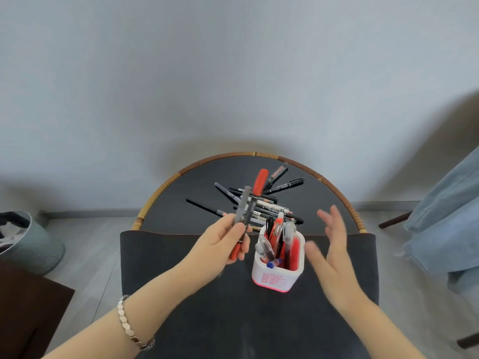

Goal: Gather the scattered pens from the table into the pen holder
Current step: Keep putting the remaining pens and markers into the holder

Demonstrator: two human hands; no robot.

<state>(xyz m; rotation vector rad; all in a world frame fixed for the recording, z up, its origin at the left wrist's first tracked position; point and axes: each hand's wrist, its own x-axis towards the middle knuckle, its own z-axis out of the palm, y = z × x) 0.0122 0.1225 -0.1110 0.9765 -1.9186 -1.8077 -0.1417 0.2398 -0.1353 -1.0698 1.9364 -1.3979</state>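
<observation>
We note left hand point(223, 244) closed on approx. two pens point(242, 218), raised beside pen holder point(278, 265); right hand point(334, 244) spread wide, blurred, holding nothing.

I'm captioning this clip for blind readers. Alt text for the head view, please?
A left hand holds pens above a dark table, beside a white pen holder; the right hand hovers open. More pens lie piled behind.

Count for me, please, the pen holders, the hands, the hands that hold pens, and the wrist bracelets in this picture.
Pen holder: 1
Hands: 2, the left hand and the right hand
Hands gripping pens: 1, the left one
Bracelet: 1
Total of things listed (holder, hands, bracelet): 4
</observation>
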